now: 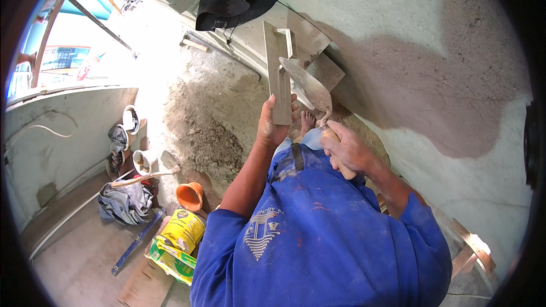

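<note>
In front of my body, my left hand [273, 122] grips the near end of a long flat plastering float [276, 74], held up on edge with its loop handle facing right. My right hand [350, 149] is wrapped round the wooden handle of a pointed trowel [311, 86]. The trowel's blade points away from me and lies against or very close to the float's right side; contact cannot be made out for certain. Greyish mortar coats the blade. One bare foot [307, 120] shows below the tools.
A wall [392, 28] with a dark wet plaster patch [455, 91] rises at right. A black hat [236, 1] rests on boards at the back. Sandy rubble [210, 136] covers the floor. At left are an orange bucket [190, 195], yellow bag [183, 231], blue level [136, 243] and grey plastic [126, 200].
</note>
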Demonstrator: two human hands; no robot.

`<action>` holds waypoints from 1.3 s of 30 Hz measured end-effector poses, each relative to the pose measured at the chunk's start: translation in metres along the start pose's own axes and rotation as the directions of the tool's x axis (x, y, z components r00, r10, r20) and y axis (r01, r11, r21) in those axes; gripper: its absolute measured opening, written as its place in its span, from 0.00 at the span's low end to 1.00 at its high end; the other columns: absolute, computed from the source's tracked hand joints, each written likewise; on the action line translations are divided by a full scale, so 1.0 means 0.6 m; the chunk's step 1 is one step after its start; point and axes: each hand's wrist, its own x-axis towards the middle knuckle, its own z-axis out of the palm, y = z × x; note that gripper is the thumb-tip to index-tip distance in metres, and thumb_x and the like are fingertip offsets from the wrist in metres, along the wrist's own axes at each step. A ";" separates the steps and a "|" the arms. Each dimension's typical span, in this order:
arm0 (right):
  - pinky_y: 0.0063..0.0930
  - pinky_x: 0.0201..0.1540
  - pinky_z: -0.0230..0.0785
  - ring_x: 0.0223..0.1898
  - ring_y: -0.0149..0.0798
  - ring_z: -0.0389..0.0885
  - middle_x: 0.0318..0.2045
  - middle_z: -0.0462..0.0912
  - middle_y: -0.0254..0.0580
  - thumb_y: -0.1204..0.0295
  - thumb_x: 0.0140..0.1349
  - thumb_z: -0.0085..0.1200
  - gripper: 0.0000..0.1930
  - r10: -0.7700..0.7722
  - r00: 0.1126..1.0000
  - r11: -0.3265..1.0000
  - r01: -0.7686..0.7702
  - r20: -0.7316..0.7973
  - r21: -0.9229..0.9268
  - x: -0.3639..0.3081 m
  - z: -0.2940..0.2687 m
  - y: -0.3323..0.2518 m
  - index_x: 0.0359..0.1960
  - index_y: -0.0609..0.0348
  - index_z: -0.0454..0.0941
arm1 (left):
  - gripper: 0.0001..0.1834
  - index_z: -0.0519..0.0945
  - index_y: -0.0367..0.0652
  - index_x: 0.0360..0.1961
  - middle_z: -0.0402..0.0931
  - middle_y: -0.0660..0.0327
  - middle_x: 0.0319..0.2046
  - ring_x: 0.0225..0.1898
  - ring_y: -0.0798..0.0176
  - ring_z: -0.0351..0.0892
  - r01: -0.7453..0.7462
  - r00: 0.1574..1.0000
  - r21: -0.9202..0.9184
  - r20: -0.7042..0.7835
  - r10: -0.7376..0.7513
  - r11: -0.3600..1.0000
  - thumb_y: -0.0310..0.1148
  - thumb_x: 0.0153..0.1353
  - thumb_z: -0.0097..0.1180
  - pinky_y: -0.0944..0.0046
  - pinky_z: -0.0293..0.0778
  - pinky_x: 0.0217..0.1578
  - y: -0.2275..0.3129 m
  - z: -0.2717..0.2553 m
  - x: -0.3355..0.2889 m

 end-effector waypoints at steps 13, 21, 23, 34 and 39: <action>0.26 0.15 0.71 0.16 0.30 0.75 0.28 0.75 0.37 0.54 0.78 0.46 0.23 0.047 0.999 0.935 -0.039 -0.013 0.352 0.016 0.064 -0.023 0.64 0.58 0.66 | 0.40 0.60 0.52 0.76 0.69 0.59 0.61 0.58 0.58 0.72 -0.120 0.984 0.162 0.149 0.096 0.980 0.60 0.71 0.52 0.47 0.70 0.59 -0.012 0.056 0.003; 0.27 0.15 0.69 0.16 0.30 0.75 0.26 0.74 0.39 0.60 0.77 0.49 0.18 -0.020 0.994 0.961 0.048 -0.103 0.274 0.012 0.065 0.006 0.58 0.60 0.67 | 0.36 0.58 0.49 0.79 0.71 0.63 0.60 0.58 0.61 0.72 -0.017 0.999 0.014 0.030 0.016 1.000 0.45 0.75 0.54 0.51 0.71 0.58 -0.010 0.069 -0.003; 0.28 0.15 0.69 0.15 0.31 0.74 0.25 0.74 0.38 0.61 0.76 0.50 0.17 0.095 0.995 0.968 -0.087 -0.024 0.235 0.010 0.052 -0.009 0.55 0.60 0.68 | 0.35 0.59 0.50 0.78 0.70 0.63 0.62 0.60 0.60 0.71 -0.021 0.998 0.101 0.069 0.014 0.995 0.45 0.75 0.54 0.51 0.71 0.58 -0.018 0.018 0.011; 0.25 0.15 0.71 0.15 0.31 0.76 0.26 0.76 0.38 0.52 0.77 0.49 0.22 -0.010 0.998 0.970 0.024 -0.058 0.242 0.019 0.015 -0.003 0.60 0.57 0.68 | 0.38 0.58 0.55 0.78 0.70 0.63 0.61 0.56 0.60 0.71 -0.023 1.000 0.312 0.007 0.022 0.950 0.54 0.73 0.53 0.54 0.70 0.54 -0.024 0.002 0.006; 0.26 0.14 0.70 0.14 0.29 0.74 0.25 0.75 0.37 0.54 0.76 0.51 0.22 0.059 0.998 0.987 -0.059 0.005 0.148 0.023 0.012 0.010 0.60 0.55 0.70 | 0.37 0.62 0.54 0.76 0.71 0.62 0.62 0.56 0.59 0.72 -0.038 0.999 0.259 0.007 0.037 0.965 0.56 0.72 0.53 0.54 0.71 0.54 -0.017 0.026 0.006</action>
